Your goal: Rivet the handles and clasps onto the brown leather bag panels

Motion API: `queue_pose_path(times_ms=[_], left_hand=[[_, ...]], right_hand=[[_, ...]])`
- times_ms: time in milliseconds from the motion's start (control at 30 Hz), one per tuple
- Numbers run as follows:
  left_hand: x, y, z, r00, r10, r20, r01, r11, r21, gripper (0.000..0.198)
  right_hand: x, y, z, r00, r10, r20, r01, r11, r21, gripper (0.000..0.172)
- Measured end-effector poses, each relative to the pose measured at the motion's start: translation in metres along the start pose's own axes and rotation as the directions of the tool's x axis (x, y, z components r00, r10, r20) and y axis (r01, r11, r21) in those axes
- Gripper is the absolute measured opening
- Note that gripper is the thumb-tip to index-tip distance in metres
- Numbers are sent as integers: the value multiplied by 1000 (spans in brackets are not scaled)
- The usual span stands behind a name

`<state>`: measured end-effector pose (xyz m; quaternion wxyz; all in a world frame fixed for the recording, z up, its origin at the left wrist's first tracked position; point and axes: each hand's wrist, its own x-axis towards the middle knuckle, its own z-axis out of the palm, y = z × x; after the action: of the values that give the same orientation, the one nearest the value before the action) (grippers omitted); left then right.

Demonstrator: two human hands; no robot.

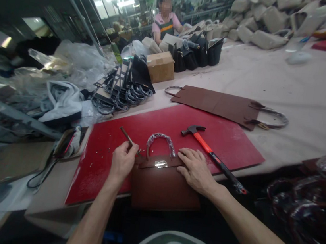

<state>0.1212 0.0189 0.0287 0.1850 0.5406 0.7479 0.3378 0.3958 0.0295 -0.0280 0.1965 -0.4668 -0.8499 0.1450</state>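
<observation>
A brown leather bag (163, 186) lies on a red board (226, 140) in front of me, with a plastic-wrapped handle (160, 139) and a metal clasp (160, 163) at its top. My left hand (122, 161) is closed around a thin dark metal punch tool (126, 135), its tip at the bag's top left corner. My right hand (194, 169) lies flat with fingers stretched out, pressing on the bag's top right edge. A hammer (211, 154) with an orange and black handle rests on the board just right of my right hand.
A flat brown bag panel with handles (222, 105) lies beyond the board. Stacked dark bags (125, 85) and a cardboard box (160, 66) stand at the left. Another person (164, 18) works at the far end among black bags (199, 52). Beige bags (266, 19) pile at the back right.
</observation>
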Motion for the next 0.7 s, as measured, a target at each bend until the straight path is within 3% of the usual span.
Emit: queue_pose_path(times_ms=[100,200,300,367,433,533,600,700], left_hand=[[11,-24,-26,992,-113,55,70,859,507,31],[14,-35,-31,983,-164,80,75,764,640,28],[7,-33,-27,987,-151,60,74,745,663,28],[-2,-28,-22,998,-49,45,5,733,680,27],[-14,-24,-15,988,126,87,-152,750,644,24],[-31,-24,-1,923,317,219,-385,794,471,18],[-37,-27,8,904,348,249,-423,814,398,13],[-38,-33,14,921,337,197,-384,871,306,6]], right_hand=[[1,1,2,1000,-5,-12,5,1000,-14,41],[2,4,5,1000,-20,-21,19,1000,-17,38],[5,5,6,998,-36,-54,37,999,4,36],[7,3,5,996,-50,-78,53,998,30,32],[8,0,6,994,-58,-97,64,996,58,24],[9,-4,8,990,-17,-143,38,989,143,14],[9,-6,11,986,21,-166,13,979,204,11],[11,-5,13,984,49,-172,-8,972,234,11]])
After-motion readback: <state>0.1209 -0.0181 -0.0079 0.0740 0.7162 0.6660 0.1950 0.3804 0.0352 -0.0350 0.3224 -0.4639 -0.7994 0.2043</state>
